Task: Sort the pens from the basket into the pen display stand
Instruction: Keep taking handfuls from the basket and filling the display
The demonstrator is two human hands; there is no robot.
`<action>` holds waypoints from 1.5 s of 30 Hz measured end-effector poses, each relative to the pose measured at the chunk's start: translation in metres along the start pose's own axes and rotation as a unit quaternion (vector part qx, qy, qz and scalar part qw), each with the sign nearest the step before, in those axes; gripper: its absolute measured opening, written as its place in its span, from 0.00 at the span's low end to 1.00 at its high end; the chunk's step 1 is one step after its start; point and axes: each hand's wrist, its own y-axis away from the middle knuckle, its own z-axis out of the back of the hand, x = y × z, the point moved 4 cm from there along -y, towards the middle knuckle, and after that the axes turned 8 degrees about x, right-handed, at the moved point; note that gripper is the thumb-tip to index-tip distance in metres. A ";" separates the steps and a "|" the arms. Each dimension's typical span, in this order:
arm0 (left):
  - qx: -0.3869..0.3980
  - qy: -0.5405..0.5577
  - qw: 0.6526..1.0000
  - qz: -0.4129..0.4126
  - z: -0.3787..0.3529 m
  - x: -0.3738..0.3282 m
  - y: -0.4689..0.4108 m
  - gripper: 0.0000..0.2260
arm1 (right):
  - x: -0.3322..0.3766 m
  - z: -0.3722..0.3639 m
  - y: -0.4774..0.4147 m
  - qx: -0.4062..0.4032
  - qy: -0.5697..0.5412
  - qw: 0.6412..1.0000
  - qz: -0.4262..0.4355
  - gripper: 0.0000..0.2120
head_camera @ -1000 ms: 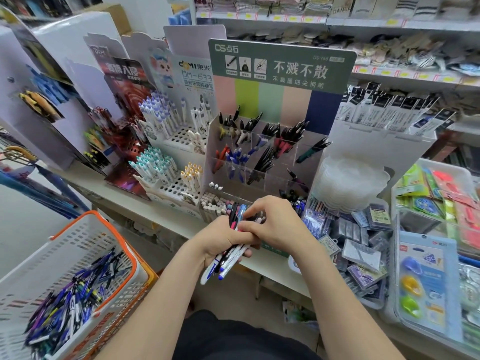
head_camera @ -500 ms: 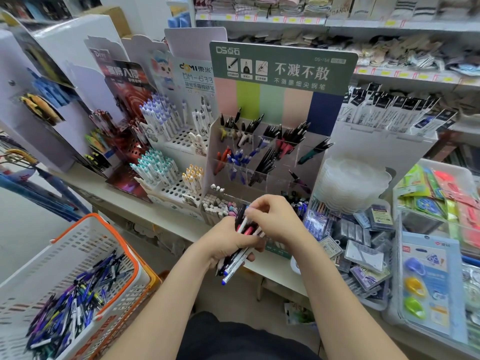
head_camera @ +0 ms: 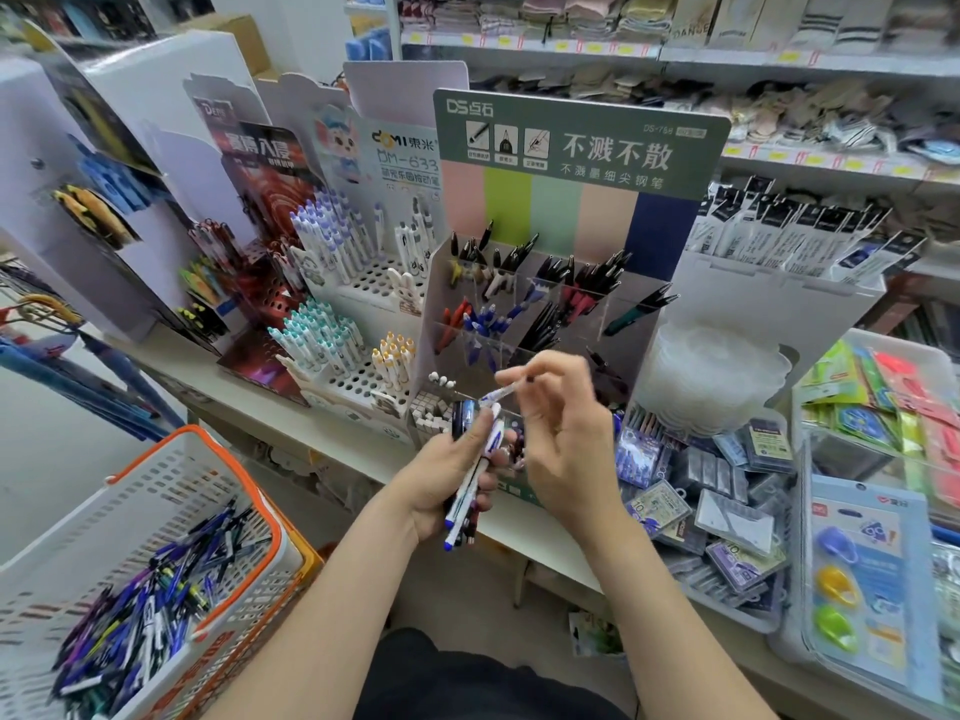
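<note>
Before the display stand (head_camera: 571, 148), your left grip (head_camera: 441, 480) clasps spare pens (head_camera: 464, 504), your right grip (head_camera: 566, 439) pinches one pen (head_camera: 501, 393), with your basket (head_camera: 104, 532) far from emptied.

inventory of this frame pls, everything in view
basket: one, white with orange rim, lower left.
loose pens: many, mostly blue and black, in the basket.
stand: one, green header, clear compartments partly filled, centre of the counter.
racks: two, white, holding capped pens, left of the stand.
plastic stack: one, clear, right of the stand.
packets: many, grey and purple, piled at right.
counter: one, white, under the displays.
bunch: several pens, blue and white among them, in front of the stand.
pen: one, white and blue, blurred, above the bunch.
left hand: grips the bunch.
right hand: pinches the pen.
</note>
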 end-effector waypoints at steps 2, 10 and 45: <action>-0.001 0.039 0.999 -0.015 0.003 0.000 -0.005 0.30 | 0.005 -0.012 0.007 0.079 0.038 0.995 0.044 0.10; -0.067 0.117 0.991 -0.003 0.017 0.000 -0.014 0.09 | -0.001 -0.028 0.018 0.158 0.088 0.982 0.044 0.04; 0.099 -0.222 0.968 0.070 -0.003 0.001 -0.001 0.05 | -0.059 0.018 -0.006 -0.060 -0.021 0.957 -0.281 0.08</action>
